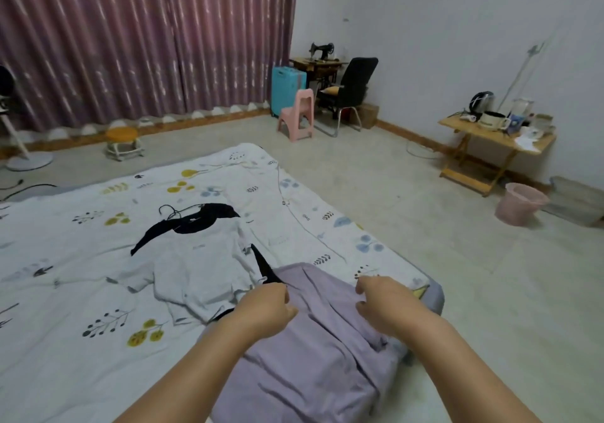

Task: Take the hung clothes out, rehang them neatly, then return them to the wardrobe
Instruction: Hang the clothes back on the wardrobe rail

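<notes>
Two garments are laid on the printed bed (81,259): a creased lilac garment (313,350) at its near corner, pinched by left hand (268,308) and right hand (382,305); a white T-shirt (202,265) on one black hanger (183,220).

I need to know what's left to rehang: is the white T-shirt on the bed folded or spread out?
Spread out. The white T-shirt lies flat on the bed, sleeves out, a black hanger at its collar.
</notes>
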Demonstrator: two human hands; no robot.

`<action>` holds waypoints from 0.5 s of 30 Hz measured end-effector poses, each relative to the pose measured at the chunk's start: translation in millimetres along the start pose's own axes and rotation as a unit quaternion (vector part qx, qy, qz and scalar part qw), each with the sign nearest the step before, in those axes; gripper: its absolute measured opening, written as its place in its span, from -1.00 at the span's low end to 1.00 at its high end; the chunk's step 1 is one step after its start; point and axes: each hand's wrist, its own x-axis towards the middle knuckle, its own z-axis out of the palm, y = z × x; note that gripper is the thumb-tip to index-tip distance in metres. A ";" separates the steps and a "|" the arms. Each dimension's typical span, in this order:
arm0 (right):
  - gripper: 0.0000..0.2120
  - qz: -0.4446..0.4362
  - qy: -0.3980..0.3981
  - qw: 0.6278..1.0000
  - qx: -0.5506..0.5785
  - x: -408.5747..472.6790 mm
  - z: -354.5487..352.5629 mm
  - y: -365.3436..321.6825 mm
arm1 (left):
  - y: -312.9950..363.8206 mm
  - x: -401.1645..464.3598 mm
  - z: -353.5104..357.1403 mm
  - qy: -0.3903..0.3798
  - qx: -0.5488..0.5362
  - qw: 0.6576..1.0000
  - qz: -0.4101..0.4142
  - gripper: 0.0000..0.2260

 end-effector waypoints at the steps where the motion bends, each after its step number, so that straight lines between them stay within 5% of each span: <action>1: -0.70 -0.005 -0.004 1.000 -0.002 17.6 -0.1 -2.4 | -6.4 14.9 -3.6 -0.004 -0.002 1.000 -0.007 -0.89; 7: -0.69 -0.016 -0.030 0.999 -0.009 117.4 4.5 -9.1 | -43.3 91.4 -9.8 -0.039 -0.015 0.997 -0.057 -0.74; 11: -0.68 -0.030 -0.044 0.998 -0.015 171.9 21.9 -10.2 | -68.2 131.0 -0.2 -0.045 -0.028 0.995 -0.089 -0.89; 15: -0.60 -0.062 -0.061 0.996 -0.036 237.2 59.6 -10.0 | -88.7 180.2 19.5 -0.004 -0.049 0.990 -0.133 -0.67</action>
